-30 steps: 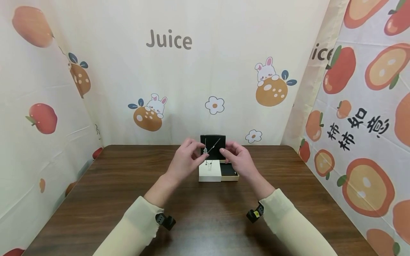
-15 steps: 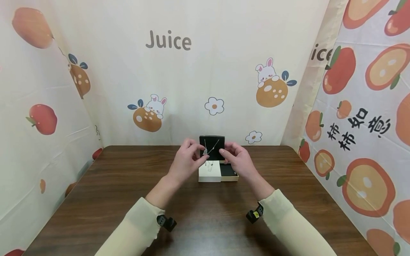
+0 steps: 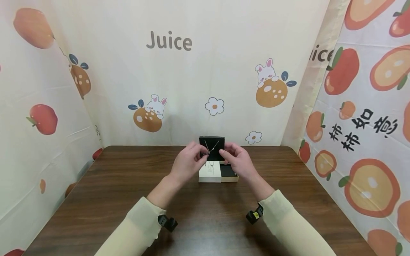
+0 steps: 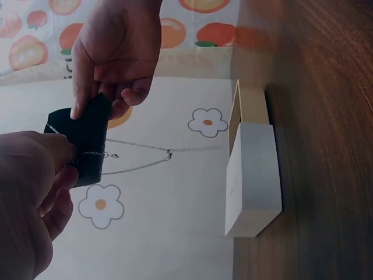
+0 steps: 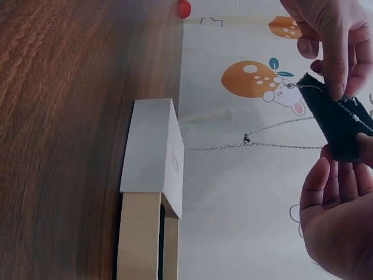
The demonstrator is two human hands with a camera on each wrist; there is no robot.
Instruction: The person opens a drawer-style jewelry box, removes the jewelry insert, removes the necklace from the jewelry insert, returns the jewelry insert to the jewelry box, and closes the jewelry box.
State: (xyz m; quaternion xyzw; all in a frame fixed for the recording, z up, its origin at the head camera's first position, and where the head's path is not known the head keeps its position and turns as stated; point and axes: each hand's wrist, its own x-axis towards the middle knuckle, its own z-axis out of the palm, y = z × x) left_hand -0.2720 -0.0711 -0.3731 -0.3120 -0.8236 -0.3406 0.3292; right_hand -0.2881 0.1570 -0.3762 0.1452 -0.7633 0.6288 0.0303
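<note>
Black pad (image 3: 216, 152) stands nearly upright between right thumb (image 3: 226, 154) and fingers (image 3: 234, 146); silver necklace (image 4: 169, 154) crosses it, dangling below left fingertips (image 3: 203, 149)

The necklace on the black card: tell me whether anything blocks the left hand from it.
Nothing visible does: the left hand has its fingers at the necklace, at the front of the black card. The right hand holds the card's opposite edge.

woodgrain table (image 3: 105, 199) set below the grip, bunny-print curtain (image 3: 205, 71) hung behind it, fruity sheet (image 3: 368, 149) hung off to its right
</note>
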